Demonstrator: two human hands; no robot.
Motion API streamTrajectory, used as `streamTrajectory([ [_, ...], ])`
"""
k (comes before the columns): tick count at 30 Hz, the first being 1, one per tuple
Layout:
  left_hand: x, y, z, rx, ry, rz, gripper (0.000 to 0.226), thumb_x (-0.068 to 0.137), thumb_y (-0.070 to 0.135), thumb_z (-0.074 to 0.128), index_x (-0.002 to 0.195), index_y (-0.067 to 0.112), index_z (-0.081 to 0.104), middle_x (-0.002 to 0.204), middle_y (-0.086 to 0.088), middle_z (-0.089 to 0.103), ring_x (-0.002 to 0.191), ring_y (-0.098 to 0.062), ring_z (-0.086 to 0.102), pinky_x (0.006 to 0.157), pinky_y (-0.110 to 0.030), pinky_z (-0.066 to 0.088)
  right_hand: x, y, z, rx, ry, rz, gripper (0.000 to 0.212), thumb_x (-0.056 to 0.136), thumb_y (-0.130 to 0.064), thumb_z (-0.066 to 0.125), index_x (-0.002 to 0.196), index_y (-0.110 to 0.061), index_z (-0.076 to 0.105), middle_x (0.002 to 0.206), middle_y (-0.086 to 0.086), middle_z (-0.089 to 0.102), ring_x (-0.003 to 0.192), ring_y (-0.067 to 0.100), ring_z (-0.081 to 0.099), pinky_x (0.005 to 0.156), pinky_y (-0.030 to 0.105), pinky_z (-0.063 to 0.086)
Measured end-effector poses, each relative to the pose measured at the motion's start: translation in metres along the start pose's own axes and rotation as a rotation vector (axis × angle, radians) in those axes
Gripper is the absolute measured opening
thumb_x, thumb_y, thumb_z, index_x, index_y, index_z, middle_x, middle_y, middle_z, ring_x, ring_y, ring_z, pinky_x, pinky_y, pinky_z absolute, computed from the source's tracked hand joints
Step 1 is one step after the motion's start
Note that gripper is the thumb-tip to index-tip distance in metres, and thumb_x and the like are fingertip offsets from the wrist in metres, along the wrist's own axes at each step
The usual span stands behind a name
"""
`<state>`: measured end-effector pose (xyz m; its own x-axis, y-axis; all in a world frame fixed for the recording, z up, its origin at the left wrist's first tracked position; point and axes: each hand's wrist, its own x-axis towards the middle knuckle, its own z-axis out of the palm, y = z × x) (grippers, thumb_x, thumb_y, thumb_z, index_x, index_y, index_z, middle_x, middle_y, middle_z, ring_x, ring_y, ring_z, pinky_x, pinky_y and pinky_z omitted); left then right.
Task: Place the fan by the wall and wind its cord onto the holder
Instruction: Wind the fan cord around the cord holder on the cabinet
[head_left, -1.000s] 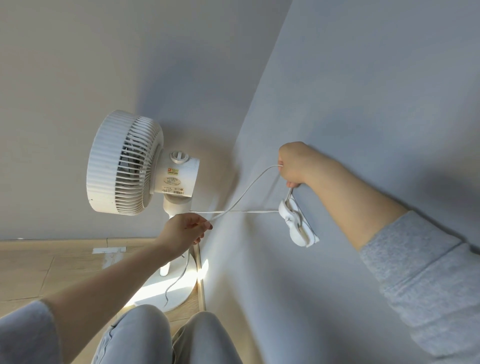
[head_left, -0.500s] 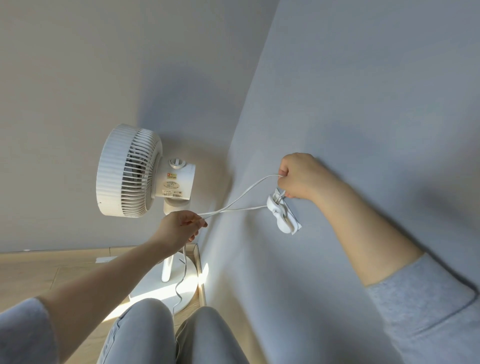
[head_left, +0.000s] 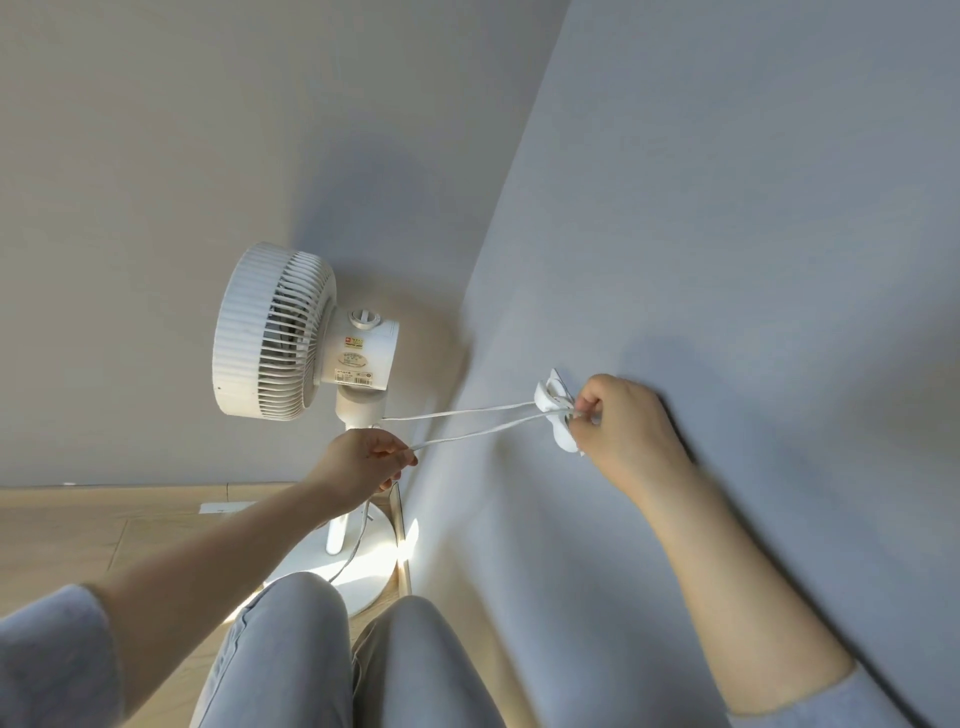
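At wall holder (head_left: 551, 399) | right hand (head_left: 626, 423) pinches cord (head_left: 457, 411) | left hand (head_left: 363, 462) grips cord | fan (head_left: 275, 332) labels (head_left: 354, 359) illegible

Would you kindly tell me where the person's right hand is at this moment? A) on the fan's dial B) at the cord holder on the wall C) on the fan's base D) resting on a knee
B: the right hand pinches the cord right at the white holder on the wall.
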<state>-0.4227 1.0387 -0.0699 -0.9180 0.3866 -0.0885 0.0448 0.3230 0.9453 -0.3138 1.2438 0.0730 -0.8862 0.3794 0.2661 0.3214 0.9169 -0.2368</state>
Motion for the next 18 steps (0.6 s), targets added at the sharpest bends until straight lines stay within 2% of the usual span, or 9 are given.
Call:
streamTrajectory([
  [3, -0.001, -0.002, 0.003, 0.014, -0.019, -0.026, 0.013, 0.087, 0.016, 0.062, 0.085, 0.009, 0.073, 0.068, -0.005, 0.064, 0.058, -0.016, 0.055, 0.056, -0.018, 0.047, -0.009, 0.007, 0.011, 0.049, 0.061, -0.018, 0.004, 0.083, -0.007, 0.058, 0.084, -0.007, 0.062, 0.077, 0.004, 0.061, 0.07, 0.022, 0.055, 0.059, 0.025, 0.04],
  [7, -0.001, -0.004, 0.004, 0.031, -0.042, -0.048, 0.012, 0.086, 0.016, 0.062, 0.087, 0.008, 0.071, 0.071, -0.004, 0.066, 0.061, -0.015, 0.058, 0.056, -0.015, 0.048, -0.022, 0.012, 0.025, 0.03, 0.127, -0.079, 0.01, 0.082, -0.001, 0.056, 0.087, -0.006, 0.062, 0.085, 0.008, 0.067, 0.07, 0.022, 0.053, 0.063, 0.023, 0.035],
  [9, -0.001, -0.005, 0.004, 0.028, -0.073, -0.055, 0.012, 0.086, 0.018, 0.063, 0.088, 0.008, 0.07, 0.073, -0.005, 0.067, 0.062, -0.014, 0.059, 0.056, -0.015, 0.047, -0.027, 0.013, 0.031, 0.041, 0.136, -0.083, 0.011, 0.081, 0.0, 0.056, 0.088, -0.007, 0.062, 0.079, 0.003, 0.061, 0.072, 0.024, 0.056, 0.063, 0.022, 0.034],
  [11, -0.001, -0.005, 0.006, 0.021, -0.108, -0.057, 0.013, 0.086, 0.02, 0.063, 0.085, 0.01, 0.071, 0.072, -0.004, 0.066, 0.062, -0.015, 0.058, 0.059, -0.018, 0.048, -0.03, 0.015, 0.036, 0.056, 0.15, -0.083, 0.012, 0.081, 0.0, 0.057, 0.088, -0.008, 0.063, 0.074, -0.003, 0.053, 0.069, 0.019, 0.05, 0.063, 0.021, 0.033],
  [14, 0.0, -0.005, 0.01, 0.03, -0.133, -0.054, 0.017, 0.088, 0.02, 0.06, 0.082, 0.01, 0.072, 0.07, -0.003, 0.064, 0.061, -0.014, 0.057, 0.059, -0.017, 0.048, -0.032, 0.016, 0.04, 0.048, 0.165, -0.071, 0.011, 0.082, 0.0, 0.055, 0.087, -0.007, 0.061, 0.075, -0.003, 0.051, 0.067, 0.017, 0.047, 0.063, 0.023, 0.036],
  [18, 0.001, -0.003, 0.016, 0.036, -0.149, -0.053, 0.015, 0.089, 0.017, 0.06, 0.081, 0.011, 0.071, 0.072, -0.005, 0.065, 0.06, -0.012, 0.056, 0.055, -0.013, 0.047, -0.035, 0.016, 0.041, 0.004, 0.157, -0.058, 0.013, 0.083, 0.001, 0.053, 0.089, -0.006, 0.061, 0.084, 0.007, 0.063, 0.074, 0.028, 0.059, 0.064, 0.031, 0.046],
])
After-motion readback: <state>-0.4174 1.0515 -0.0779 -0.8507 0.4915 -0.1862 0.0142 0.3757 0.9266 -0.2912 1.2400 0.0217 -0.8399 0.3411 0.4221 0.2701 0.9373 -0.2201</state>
